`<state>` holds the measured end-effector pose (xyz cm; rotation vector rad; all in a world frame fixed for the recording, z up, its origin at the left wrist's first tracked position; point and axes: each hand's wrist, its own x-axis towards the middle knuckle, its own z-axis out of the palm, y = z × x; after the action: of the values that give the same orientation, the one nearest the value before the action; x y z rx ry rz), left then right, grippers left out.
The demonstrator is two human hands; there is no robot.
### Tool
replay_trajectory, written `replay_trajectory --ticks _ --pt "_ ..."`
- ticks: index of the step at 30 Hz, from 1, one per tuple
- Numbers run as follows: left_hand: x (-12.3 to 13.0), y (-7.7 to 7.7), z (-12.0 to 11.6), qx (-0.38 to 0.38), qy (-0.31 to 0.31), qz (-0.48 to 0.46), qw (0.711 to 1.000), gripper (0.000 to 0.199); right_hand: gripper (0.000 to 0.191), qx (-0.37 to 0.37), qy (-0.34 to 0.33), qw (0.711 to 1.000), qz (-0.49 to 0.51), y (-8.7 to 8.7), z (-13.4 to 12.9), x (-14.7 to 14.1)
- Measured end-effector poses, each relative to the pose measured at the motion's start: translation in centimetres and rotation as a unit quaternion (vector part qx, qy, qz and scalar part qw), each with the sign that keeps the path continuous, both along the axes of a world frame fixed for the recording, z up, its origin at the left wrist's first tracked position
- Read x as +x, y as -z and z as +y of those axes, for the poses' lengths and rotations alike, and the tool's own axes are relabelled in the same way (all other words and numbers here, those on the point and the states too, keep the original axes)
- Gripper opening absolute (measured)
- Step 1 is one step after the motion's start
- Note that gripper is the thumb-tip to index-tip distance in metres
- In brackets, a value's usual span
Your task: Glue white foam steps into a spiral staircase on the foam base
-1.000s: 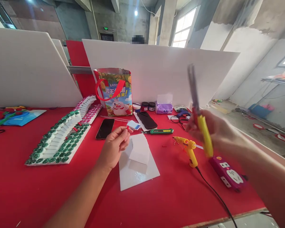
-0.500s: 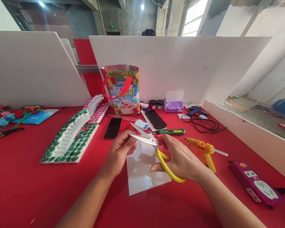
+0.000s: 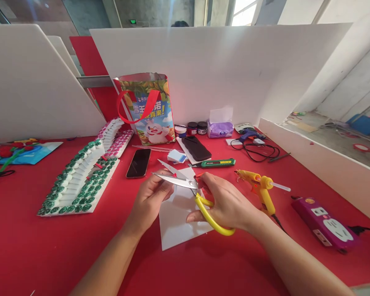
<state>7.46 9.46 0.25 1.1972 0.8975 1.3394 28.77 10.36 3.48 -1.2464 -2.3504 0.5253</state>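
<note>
Yellow-handled scissors [image 3: 208, 211] are in my right hand [image 3: 226, 201], their blades parted and pointing left. Red material [image 3: 198, 176] shows by the right thumb and index fingers, too small to make out. My left hand [image 3: 151, 199] is closed in a pinch near the blade tips; what its fingers hold is hidden. A small red bit [image 3: 174, 175] shows between the blades. Below both hands a white sheet [image 3: 175, 228] lies on the red table [image 3: 89, 255].
At the left stands a curved white piece with green and pink discs [image 3: 80, 181]. Behind are a phone [image 3: 138, 163], a gift bag [image 3: 151, 111], a green cutter [image 3: 218, 163] and jars [image 3: 192, 128]. Rightward lie a yellow glue gun [image 3: 259, 187] and a purple power strip [image 3: 323, 224].
The camera view has shifted, so the table items appear slightly left and higher. Both hands and the scissors keep nearly the same pose, with the blades still parted.
</note>
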Motion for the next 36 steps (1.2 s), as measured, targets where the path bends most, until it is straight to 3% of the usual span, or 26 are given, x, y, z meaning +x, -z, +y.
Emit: replay_trajectory --ticks 15,23,26,30,33,36 --pt "0.9 -0.1 0.1 -0.022 -0.009 0.044 0.999 0.030 0.057 -0.176 0.032 0.983 0.036 -0.8 -0.1 0.6" --pt "1.1 -0.6 0.2 -0.038 0.005 0.049 0.998 0.024 0.061 -0.249 0.097 0.962 0.061 -1.0 -0.4 0.5" --pt "1.1 -1.0 0.0 -0.031 0.009 0.046 0.998 0.024 0.060 -0.226 0.149 0.961 0.059 -1.2 -0.6 0.6" --pt "0.8 -1.3 -0.2 -0.005 0.010 0.026 1.000 0.023 0.060 -0.143 0.203 0.969 -0.015 -2.0 -1.0 1.0" --pt "0.7 -1.6 -0.4 -0.011 0.017 -0.019 1.000 0.021 0.061 -0.092 0.222 0.969 -0.052 -2.9 -1.3 1.2" --pt "0.7 -2.1 -0.6 -0.010 0.027 -0.066 0.997 0.018 0.062 -0.086 0.209 0.973 -0.051 -4.2 -1.7 1.4"
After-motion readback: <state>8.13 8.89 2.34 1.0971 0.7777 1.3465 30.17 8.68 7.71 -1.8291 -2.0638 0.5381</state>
